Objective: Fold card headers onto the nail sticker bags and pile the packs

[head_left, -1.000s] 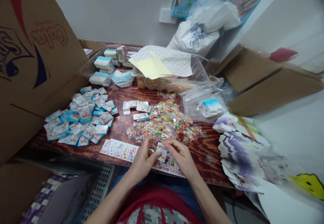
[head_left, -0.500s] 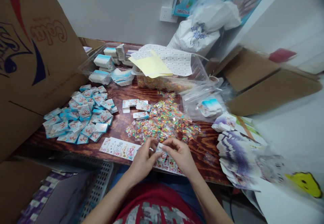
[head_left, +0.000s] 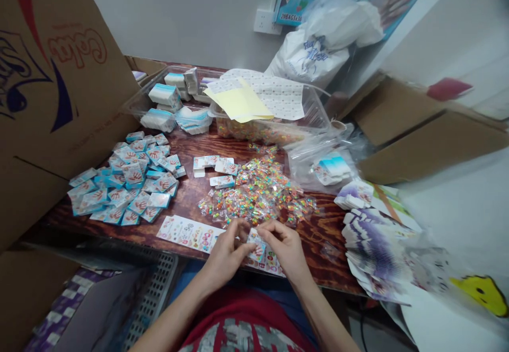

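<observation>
My left hand and my right hand meet above the table's front edge, pinching a small white-and-blue printed card box between their fingertips. Under the hands lies a sheet of colourful stickers, and a matching sticker sheet lies left of my left hand. Beyond my fingers spreads a heap of tiny bagged multicoloured pieces. Several flat white-and-blue cards lie behind my left hand. Further left is a large pile of small blue-edged boxes printed with a red hand.
The dark wooden table holds a transparent tray of stacked boxes and a plastic tub under dotted and yellow sheets. A stack of purple-printed cards sits right. Cardboard flaps crowd the left side.
The small box sits slightly lower and further right between my fingers, and my hands have drawn a little closer around it. The view has shifted slightly.
</observation>
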`<state>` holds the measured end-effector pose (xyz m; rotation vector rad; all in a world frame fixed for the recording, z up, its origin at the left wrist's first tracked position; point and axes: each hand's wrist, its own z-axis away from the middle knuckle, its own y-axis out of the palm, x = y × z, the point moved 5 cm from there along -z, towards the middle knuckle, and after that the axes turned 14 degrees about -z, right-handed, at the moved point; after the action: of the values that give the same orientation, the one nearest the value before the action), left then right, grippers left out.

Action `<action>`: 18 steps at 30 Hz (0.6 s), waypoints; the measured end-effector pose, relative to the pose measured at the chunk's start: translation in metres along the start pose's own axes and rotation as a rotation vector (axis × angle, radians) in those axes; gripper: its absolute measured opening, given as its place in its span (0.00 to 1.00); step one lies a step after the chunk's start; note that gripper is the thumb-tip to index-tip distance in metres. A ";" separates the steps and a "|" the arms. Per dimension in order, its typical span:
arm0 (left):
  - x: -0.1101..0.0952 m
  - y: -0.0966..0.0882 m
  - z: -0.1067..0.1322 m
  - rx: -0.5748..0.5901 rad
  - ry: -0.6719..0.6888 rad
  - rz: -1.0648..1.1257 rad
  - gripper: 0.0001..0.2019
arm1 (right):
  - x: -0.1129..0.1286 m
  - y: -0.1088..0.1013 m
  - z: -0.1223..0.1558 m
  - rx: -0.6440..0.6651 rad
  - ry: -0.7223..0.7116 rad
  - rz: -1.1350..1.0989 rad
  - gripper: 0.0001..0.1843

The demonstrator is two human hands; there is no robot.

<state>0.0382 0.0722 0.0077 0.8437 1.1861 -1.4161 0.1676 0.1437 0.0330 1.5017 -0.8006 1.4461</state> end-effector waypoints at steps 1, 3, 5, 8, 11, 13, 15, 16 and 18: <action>0.000 -0.001 0.001 -0.008 -0.001 -0.008 0.17 | 0.001 0.001 0.003 0.009 -0.025 0.015 0.13; -0.003 0.000 0.003 -0.024 0.021 -0.052 0.17 | 0.001 0.001 0.009 0.016 -0.072 0.062 0.11; -0.008 0.002 0.006 -0.016 0.072 -0.119 0.15 | -0.005 0.000 0.015 0.017 -0.087 0.103 0.10; -0.014 -0.003 0.007 -0.011 0.146 -0.228 0.11 | -0.023 -0.002 0.018 0.032 0.000 0.073 0.11; -0.015 -0.048 0.003 -0.160 0.126 -0.323 0.13 | -0.038 -0.010 0.016 -0.051 0.130 -0.023 0.19; -0.020 -0.103 0.003 -0.364 0.078 -0.401 0.16 | -0.042 -0.018 0.014 -0.109 0.180 -0.062 0.22; -0.032 -0.158 0.006 -0.583 0.036 -0.546 0.19 | -0.043 -0.025 0.012 -0.150 0.205 -0.080 0.23; -0.041 -0.180 0.009 -0.700 0.010 -0.663 0.21 | -0.044 -0.029 0.011 -0.167 0.215 -0.088 0.23; -0.063 -0.205 0.017 -0.931 -0.030 -0.913 0.26 | -0.047 -0.034 0.011 -0.186 0.238 -0.103 0.24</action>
<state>-0.1473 0.0627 0.1153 -0.4376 2.0784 -1.2702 0.1975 0.1420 -0.0180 1.1883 -0.6817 1.4009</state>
